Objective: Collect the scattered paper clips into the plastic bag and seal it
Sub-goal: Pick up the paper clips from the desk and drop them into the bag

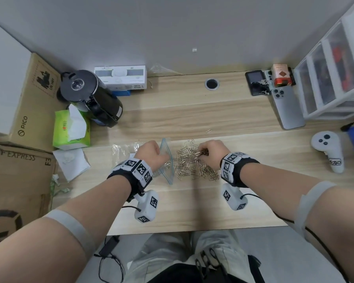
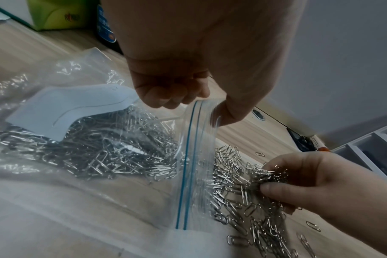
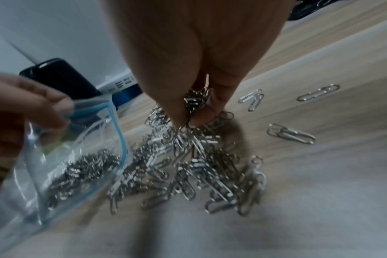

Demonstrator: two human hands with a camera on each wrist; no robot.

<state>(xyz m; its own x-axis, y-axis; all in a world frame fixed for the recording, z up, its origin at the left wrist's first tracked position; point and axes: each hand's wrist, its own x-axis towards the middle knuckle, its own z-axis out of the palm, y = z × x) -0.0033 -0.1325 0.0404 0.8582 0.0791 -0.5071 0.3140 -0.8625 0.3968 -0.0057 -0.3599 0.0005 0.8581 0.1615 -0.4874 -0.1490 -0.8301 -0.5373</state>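
A clear plastic bag [image 1: 168,160] with a blue zip strip [image 2: 186,157] lies on the wooden desk, its mouth facing right and held up. My left hand [image 1: 151,154] pinches the upper lip of the bag [image 2: 210,108] between thumb and fingers. Many silver clips lie inside the bag [image 2: 104,153] beside a white card [image 2: 62,108]. A heap of paper clips [image 1: 192,164] lies just right of the bag's mouth. My right hand [image 1: 211,152] grips a bunch of clips [image 3: 196,101] just above that heap [image 3: 199,165].
A stray clip [image 1: 208,131] lies farther back on the desk. A green tissue box [image 1: 71,129] and black kettle [image 1: 90,94] stand at the left. A phone [image 1: 287,107], white drawers [image 1: 331,74] and a white controller [image 1: 328,150] are at the right.
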